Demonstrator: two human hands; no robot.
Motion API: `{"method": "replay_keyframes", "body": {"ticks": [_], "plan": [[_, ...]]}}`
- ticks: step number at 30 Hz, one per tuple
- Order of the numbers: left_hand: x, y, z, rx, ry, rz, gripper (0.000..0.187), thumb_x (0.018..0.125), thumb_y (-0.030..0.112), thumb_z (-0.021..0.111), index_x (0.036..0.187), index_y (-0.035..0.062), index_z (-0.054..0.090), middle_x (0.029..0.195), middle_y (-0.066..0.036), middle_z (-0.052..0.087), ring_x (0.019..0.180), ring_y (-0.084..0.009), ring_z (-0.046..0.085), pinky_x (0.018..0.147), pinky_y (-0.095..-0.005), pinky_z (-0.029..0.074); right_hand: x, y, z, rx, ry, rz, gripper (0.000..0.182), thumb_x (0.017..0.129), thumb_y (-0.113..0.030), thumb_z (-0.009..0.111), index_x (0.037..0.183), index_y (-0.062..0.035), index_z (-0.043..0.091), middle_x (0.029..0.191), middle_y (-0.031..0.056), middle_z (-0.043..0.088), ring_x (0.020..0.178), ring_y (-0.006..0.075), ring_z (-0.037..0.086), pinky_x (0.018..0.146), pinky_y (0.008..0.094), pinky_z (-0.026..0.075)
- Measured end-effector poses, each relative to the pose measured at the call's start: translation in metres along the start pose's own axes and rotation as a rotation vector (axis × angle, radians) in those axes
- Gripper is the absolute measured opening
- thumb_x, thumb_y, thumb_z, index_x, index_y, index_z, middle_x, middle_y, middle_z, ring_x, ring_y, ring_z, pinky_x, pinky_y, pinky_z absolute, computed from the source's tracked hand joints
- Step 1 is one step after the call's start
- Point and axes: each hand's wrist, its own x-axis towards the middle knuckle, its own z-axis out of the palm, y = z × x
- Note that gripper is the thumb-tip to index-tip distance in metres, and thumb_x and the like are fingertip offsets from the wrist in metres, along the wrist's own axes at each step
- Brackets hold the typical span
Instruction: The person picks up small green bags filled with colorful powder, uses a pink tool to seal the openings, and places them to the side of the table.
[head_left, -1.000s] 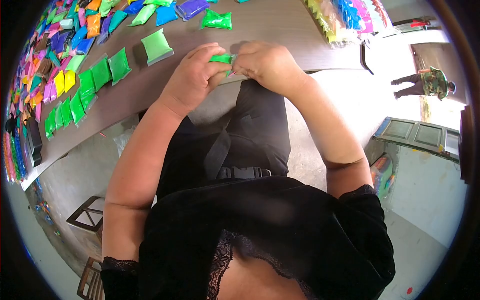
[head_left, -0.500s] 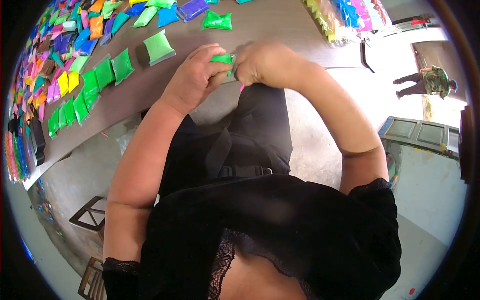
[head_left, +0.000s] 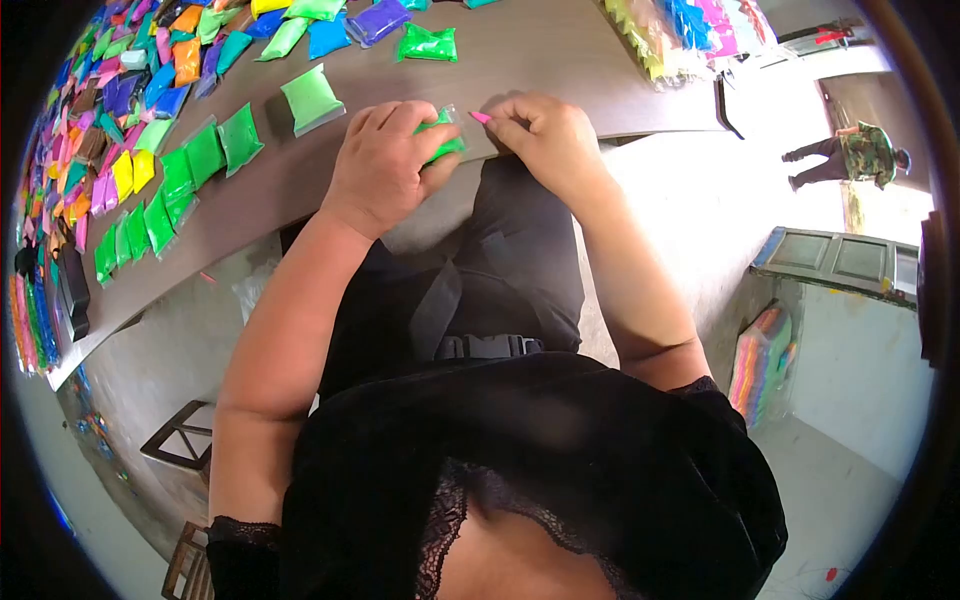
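Observation:
My left hand (head_left: 388,165) is closed round a green packet (head_left: 440,137) in clear film, at the table's front edge. A small corner of the film sticks out toward the right. Just right of it, my right hand (head_left: 545,135) pinches a small pink piece (head_left: 481,117) with its tip pointing left; a gap separates it from the packet. A light green packet (head_left: 312,98) lies on the table (head_left: 400,85) to the left of my left hand. Farther left, several green packets (head_left: 205,152) lie in overlapping rows.
A pile of colourful packets (head_left: 130,85) covers the table's far left. Bagged yellow, blue and pink items (head_left: 690,40) lie at the back right. A wooden stool (head_left: 180,437) stands at lower left. A person (head_left: 865,157) in camouflage is at the far right.
My right hand has drawn back from the packet, and the pink piece now shows more fully between its fingers. My left hand still holds the packet. The view has shifted slightly.

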Motion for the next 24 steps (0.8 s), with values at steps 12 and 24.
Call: {"method": "replay_keyframes", "body": {"ticks": [12, 24], "plan": [[0.001, 0.002, 0.000, -0.004, -0.007, -0.003, 0.024, 0.081, 0.024, 0.074, 0.103, 0.0133, 0.072, 0.109, -0.003, 0.062, 0.104, -0.0233, 0.060, 0.093, -0.0387, 0.046, 0.019, -0.001, 0.010, -0.030, -0.038, 0.046, 0.017, 0.086, -0.027, 0.067, 0.091, -0.0146, 0.077, 0.091, 0.0091, 0.072, 0.086, 0.0313, 0.069, 0.075, 0.0421, 0.054], [0.001, 0.002, 0.000, 0.011, -0.035, -0.017, 0.024, 0.081, 0.024, 0.074, 0.103, 0.0143, 0.072, 0.109, -0.002, 0.062, 0.105, -0.0228, 0.060, 0.093, -0.0383, 0.046, 0.020, 0.002, 0.010, 0.020, -0.054, 0.046, 0.018, 0.086, -0.028, 0.069, 0.092, -0.0134, 0.076, 0.089, 0.0098, 0.072, 0.084, 0.0313, 0.069, 0.075, 0.0412, 0.054]]}}
